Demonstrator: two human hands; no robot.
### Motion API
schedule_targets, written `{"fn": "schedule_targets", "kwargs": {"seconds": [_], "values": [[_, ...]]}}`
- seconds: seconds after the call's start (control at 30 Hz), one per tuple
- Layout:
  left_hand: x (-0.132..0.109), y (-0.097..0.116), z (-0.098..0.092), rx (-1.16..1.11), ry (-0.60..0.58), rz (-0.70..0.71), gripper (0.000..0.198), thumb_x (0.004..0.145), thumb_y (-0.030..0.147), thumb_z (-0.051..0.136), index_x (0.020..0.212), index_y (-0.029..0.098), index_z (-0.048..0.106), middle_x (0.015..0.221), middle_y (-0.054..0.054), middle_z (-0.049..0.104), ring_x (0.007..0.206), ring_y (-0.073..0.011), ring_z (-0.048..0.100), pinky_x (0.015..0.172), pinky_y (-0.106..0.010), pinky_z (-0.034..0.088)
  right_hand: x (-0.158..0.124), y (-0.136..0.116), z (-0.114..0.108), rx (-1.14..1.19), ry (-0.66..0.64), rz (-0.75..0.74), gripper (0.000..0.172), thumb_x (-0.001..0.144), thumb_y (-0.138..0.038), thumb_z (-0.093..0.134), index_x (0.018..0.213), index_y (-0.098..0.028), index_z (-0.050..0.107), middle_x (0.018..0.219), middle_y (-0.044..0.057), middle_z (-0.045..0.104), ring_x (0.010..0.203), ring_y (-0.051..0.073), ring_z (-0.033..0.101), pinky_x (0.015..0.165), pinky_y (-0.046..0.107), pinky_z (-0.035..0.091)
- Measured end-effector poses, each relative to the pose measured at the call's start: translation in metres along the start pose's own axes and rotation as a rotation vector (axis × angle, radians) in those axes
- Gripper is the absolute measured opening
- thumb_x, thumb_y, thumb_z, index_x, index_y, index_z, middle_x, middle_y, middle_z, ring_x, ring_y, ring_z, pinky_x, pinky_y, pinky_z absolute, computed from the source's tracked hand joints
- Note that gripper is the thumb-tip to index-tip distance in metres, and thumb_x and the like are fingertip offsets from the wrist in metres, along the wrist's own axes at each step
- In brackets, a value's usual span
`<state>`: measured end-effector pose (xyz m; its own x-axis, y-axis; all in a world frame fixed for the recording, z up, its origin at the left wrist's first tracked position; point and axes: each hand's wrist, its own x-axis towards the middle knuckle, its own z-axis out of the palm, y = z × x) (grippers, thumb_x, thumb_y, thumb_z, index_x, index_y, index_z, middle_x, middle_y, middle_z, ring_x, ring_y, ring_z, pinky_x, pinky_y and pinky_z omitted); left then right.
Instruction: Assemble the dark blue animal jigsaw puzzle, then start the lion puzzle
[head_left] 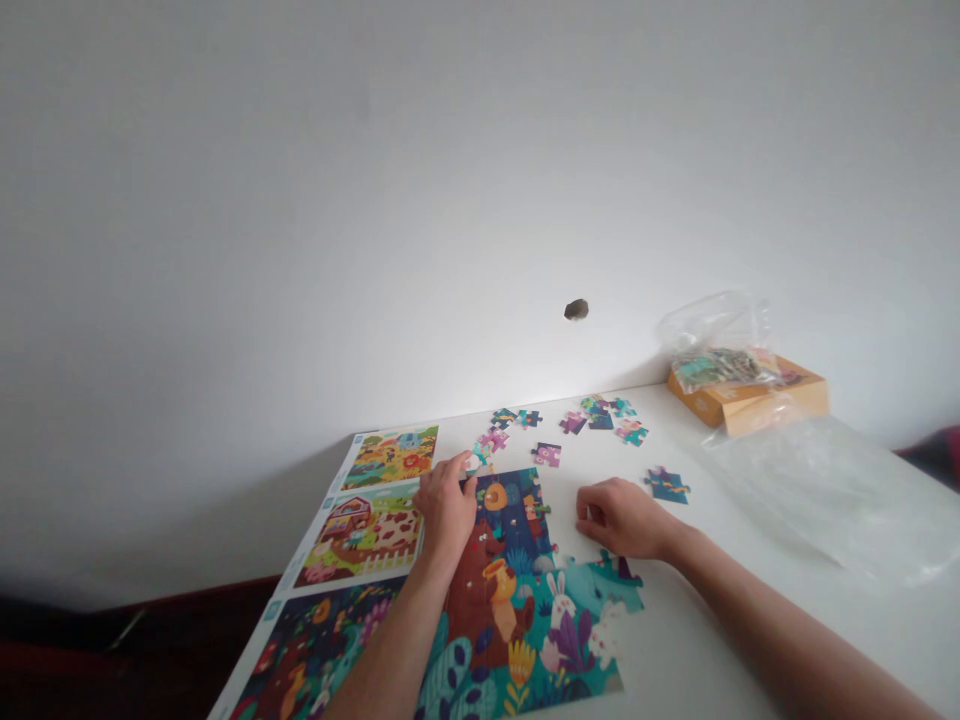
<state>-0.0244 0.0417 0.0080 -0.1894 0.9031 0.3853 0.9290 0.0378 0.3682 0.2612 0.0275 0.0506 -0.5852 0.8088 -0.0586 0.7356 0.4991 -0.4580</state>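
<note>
A pale wall [450,200] rises behind everything, and the white table [697,650] runs up to it. On the table lies the partly built jigsaw [532,620], between the two forearms, its upper right part unfilled and its right edge ragged with tabs. A printed sheet [352,535] with three pictures lies along its left (the nearest picture shows the same bear scene); the left forearm covers part of the sheet and the jigsaw's left border. Flat clear plastic [832,490] spreads at the far right, in front of an orange box [705,405] with a bag of pieces [720,365] on top.

The left hand [447,502] is at the jigsaw's upper left corner, fingers bent and close together; I cannot tell whether they grip anything. The right hand [624,515] is curled in beside the unfilled part, fingertips turned under, so what it may hold is hidden. Just beyond it sits a joined dark blue cluster [667,485]. A larger loose cluster [600,412] lies near the wall, and a purple piece [547,455] lies just above the jigsaw's top edge. Smallest is the dark hole [576,310] in the wall.
</note>
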Motion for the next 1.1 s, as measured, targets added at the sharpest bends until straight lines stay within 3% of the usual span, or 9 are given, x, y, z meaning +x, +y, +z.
{"fn": "schedule_targets", "kwargs": {"seconds": [0.13, 0.33, 0.5, 0.6, 0.7, 0.8, 0.9, 1.0, 1.1], "values": [[0.0, -0.003, 0.002, -0.042, 0.029, 0.022, 0.042, 0.085, 0.014, 0.062, 0.125, 0.025, 0.059, 0.103, -0.005, 0.07, 0.101, -0.0249, 0.063, 0.088, -0.034, 0.046, 0.0, 0.002, 0.002, 0.001, 0.006, 0.0, 0.01, 0.084, -0.027, 0.059, 0.085, -0.021, 0.067, 0.076, 0.002, 0.071, 0.068, 0.016, 0.061, 0.062, 0.025, 0.034], [0.001, -0.005, 0.002, -0.112, 0.058, 0.078, 0.012, 0.09, 0.023, 0.057, 0.092, 0.021, 0.069, 0.094, -0.007, 0.07, 0.095, -0.0265, 0.064, 0.085, -0.036, 0.047, 0.001, 0.004, 0.003, 0.027, 0.026, -0.01, 0.01, 0.085, -0.028, 0.058, 0.083, -0.021, 0.065, 0.074, 0.001, 0.069, 0.066, 0.015, 0.059, 0.062, 0.025, 0.035], [-0.002, 0.005, -0.001, -0.26, 0.034, 0.222, 0.02, 0.095, 0.032, 0.051, 0.101, 0.02, 0.066, 0.099, -0.008, 0.069, 0.099, -0.0243, 0.064, 0.088, -0.035, 0.051, 0.001, -0.003, 0.004, 0.161, 0.135, -0.056, 0.019, 0.091, -0.033, 0.053, 0.098, -0.02, 0.066, 0.083, 0.003, 0.069, 0.069, 0.015, 0.058, 0.067, 0.025, 0.04], [-0.012, 0.017, -0.005, -0.361, -0.057, 0.327, 0.039, 0.092, 0.033, 0.059, 0.13, 0.024, 0.054, 0.111, -0.007, 0.067, 0.099, -0.0206, 0.066, 0.089, -0.032, 0.053, 0.0, -0.01, 0.005, 0.277, 0.232, -0.068, 0.034, 0.094, -0.04, 0.052, 0.122, -0.021, 0.058, 0.097, 0.004, 0.07, 0.066, 0.013, 0.056, 0.067, 0.025, 0.043], [-0.023, 0.029, -0.008, -0.559, -0.328, 0.45, 0.051, 0.089, 0.029, 0.065, 0.137, 0.029, 0.048, 0.115, -0.005, 0.064, 0.101, -0.0189, 0.066, 0.091, -0.031, 0.053, 0.0, -0.015, 0.009, 0.377, 0.28, -0.079, 0.04, 0.095, -0.042, 0.053, 0.13, -0.023, 0.053, 0.099, 0.003, 0.07, 0.063, 0.011, 0.052, 0.065, 0.025, 0.042], [-0.03, 0.036, -0.009, -0.607, -0.463, 0.494, 0.049, 0.085, 0.029, 0.071, 0.131, 0.031, 0.054, 0.114, -0.003, 0.064, 0.107, -0.0202, 0.063, 0.096, -0.033, 0.051, 0.001, -0.019, 0.013, 0.443, 0.274, -0.087, 0.031, 0.094, -0.043, 0.055, 0.114, -0.023, 0.065, 0.087, 0.001, 0.07, 0.061, 0.011, 0.05, 0.061, 0.024, 0.04], [-0.032, 0.038, -0.01, -0.638, -0.516, 0.492, 0.048, 0.083, 0.028, 0.073, 0.128, 0.03, 0.057, 0.111, -0.002, 0.064, 0.106, -0.0199, 0.062, 0.095, -0.032, 0.05, 0.002, -0.021, 0.014, 0.477, 0.23, -0.085, 0.025, 0.092, -0.04, 0.056, 0.095, -0.02, 0.071, 0.076, 0.0, 0.068, 0.059, 0.01, 0.049, 0.058, 0.023, 0.038], [-0.029, 0.037, -0.014, -0.653, -0.543, 0.509, 0.039, 0.085, 0.028, 0.072, 0.122, 0.027, 0.062, 0.102, -0.002, 0.064, 0.098, -0.0182, 0.062, 0.09, -0.03, 0.051, 0.002, -0.019, 0.009, 0.51, 0.18, -0.039, 0.022, 0.089, -0.037, 0.059, 0.089, -0.018, 0.071, 0.069, -0.001, 0.067, 0.057, 0.01, 0.05, 0.056, 0.022, 0.038], [-0.026, 0.038, -0.02, -0.633, -0.563, 0.589, 0.04, 0.083, 0.033, 0.075, 0.121, 0.026, 0.064, 0.103, -0.003, 0.066, 0.103, -0.0201, 0.058, 0.095, -0.033, 0.047, -0.001, -0.007, -0.001, 0.645, -0.024, 0.07, 0.02, 0.082, -0.036, 0.065, 0.082, -0.016, 0.068, 0.065, 0.0, 0.068, 0.051, 0.009, 0.051, 0.05, 0.02, 0.038]]}}
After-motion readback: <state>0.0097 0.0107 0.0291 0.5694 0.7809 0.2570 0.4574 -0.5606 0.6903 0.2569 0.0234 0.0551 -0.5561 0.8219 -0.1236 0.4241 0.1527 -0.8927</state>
